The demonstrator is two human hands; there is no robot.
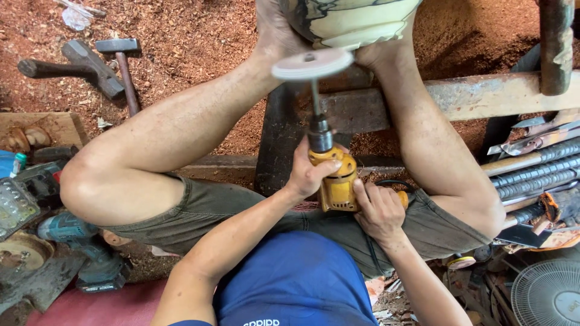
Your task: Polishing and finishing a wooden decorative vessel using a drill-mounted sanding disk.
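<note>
Head view. I am looking down at both hands working a yellow electric drill (336, 181). The left hand (309, 172) is wrapping the front of the drill body just behind the chuck, fingers closed around it. The right hand (379, 208) is gripping the rear handle, fingers curled tight. The drill is pointing away from the body, and its shaft is carrying a white buffing wheel (312, 64) that is sitting just below, and apparently touching, a pale carved wooden piece (350, 21). Both bare feet are clamping that piece from either side above a wooden beam (483, 96).

Risks, as I am judging them: the wheel is running close to the bare toes, so a slip or kick could bring it onto skin. The foot clamp could be loosening under side load, letting the piece roll. The cord is trailing near the right hand and could snag.

The top of the carved piece is cut off by the frame edge. I cannot tell whether the wheel is spinning. The drill trigger is hidden under the fingers.
</note>
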